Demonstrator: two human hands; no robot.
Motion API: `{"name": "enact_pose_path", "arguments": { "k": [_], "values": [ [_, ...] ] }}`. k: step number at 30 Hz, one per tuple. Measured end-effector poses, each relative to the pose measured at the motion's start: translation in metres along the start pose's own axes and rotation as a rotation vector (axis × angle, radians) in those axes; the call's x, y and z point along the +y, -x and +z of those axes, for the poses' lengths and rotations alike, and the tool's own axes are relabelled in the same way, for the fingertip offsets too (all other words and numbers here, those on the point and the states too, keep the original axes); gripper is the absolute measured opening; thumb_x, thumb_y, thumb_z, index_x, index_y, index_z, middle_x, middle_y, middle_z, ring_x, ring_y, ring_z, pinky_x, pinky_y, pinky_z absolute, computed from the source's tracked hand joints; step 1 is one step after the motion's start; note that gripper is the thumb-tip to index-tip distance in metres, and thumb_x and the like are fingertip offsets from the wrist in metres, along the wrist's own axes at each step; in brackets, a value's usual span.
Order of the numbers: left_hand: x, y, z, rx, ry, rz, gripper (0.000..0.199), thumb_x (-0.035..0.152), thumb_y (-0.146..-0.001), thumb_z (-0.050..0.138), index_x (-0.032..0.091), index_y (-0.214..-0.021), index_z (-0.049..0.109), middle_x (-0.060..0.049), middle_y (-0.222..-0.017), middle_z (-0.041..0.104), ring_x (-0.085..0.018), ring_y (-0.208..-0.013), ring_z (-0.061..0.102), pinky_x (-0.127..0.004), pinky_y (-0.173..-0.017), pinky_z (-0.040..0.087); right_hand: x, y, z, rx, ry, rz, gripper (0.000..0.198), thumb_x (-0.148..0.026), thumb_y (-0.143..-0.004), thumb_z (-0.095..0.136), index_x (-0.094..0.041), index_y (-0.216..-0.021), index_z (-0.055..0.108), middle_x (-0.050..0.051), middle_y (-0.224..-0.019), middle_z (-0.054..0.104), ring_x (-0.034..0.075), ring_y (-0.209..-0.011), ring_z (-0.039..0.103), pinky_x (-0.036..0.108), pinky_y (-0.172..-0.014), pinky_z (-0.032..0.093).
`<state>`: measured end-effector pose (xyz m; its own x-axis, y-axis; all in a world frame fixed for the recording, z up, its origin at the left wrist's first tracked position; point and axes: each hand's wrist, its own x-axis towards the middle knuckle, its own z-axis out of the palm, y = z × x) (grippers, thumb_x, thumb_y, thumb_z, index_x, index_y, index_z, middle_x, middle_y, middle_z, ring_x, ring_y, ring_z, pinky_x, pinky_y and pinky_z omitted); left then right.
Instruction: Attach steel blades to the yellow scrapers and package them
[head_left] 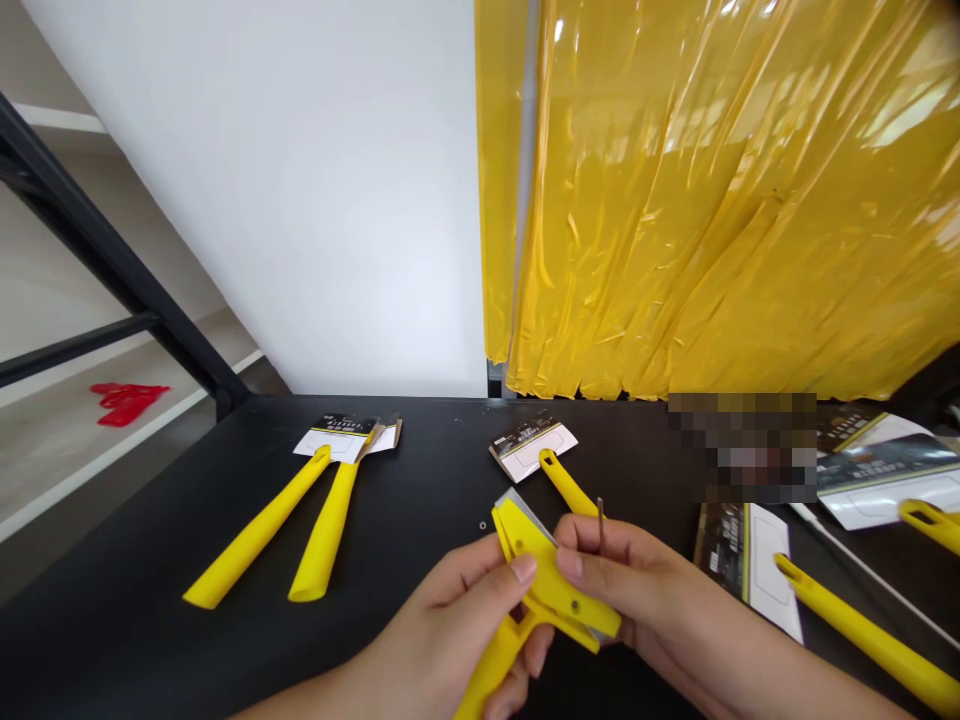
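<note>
A yellow scraper (pixel 553 572) with a wide flat head and a grey metal blade edge is tilted between my two hands, its handle running down to the bottom edge. My left hand (pixel 469 605) is closed around the neck, thumb pressed on the head. On the other side, my right hand (pixel 641 575) pinches the blade side of the head. A thin metal rod (pixel 601 520), perhaps a hex key, stands up out of my right fingers; its lower part is hidden. Two dark screws or rivets show on the head. Left of the head, a small ring-like nut (pixel 483 526) lies on the table.
On the black table (pixel 150 570) lie two yellow handles (pixel 262 530) with cards at left. A carded handle (pixel 568 485) lies behind my hands, another (pixel 862 620) at right. Yellow plastic sheeting (pixel 675 200) hangs behind. Red material (pixel 127 402) is on the left shelf.
</note>
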<state>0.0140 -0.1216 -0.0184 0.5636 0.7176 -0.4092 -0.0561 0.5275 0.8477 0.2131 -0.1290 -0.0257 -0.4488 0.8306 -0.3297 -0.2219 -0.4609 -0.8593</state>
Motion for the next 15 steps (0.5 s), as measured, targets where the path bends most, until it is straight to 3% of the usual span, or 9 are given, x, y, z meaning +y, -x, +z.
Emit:
{"name": "enact_pose_path", "arguments": {
  "k": [6, 15],
  "values": [
    [0.0012, -0.0010, 0.0019, -0.003, -0.048, 0.014, 0.049, 0.065, -0.085, 0.075, 0.021, -0.094, 0.057, 0.006, -0.066, 0.058, -0.002, -0.037, 0.041, -0.013, -0.036, 0.029, 0.0058, -0.0068, -0.0004, 0.024, 0.093, -0.077, 0.046, -0.059, -0.086, 0.081, -0.021, -0.083, 0.055, -0.003, -0.073, 0.055, 0.014, -0.069, 0.047, 0.028, -0.068, 0.033],
    [-0.0053, -0.0087, -0.0069, -0.023, -0.092, -0.024, 0.045, 0.064, -0.089, 0.070, 0.021, -0.093, 0.058, 0.004, -0.070, 0.061, -0.004, -0.036, 0.044, -0.015, -0.032, 0.035, 0.0043, -0.0080, -0.0072, 0.046, 0.330, -0.191, 0.045, -0.058, -0.093, 0.073, -0.020, -0.080, 0.053, -0.006, -0.071, 0.045, 0.013, -0.068, 0.037, 0.027, -0.063, 0.030]
  ]
}}
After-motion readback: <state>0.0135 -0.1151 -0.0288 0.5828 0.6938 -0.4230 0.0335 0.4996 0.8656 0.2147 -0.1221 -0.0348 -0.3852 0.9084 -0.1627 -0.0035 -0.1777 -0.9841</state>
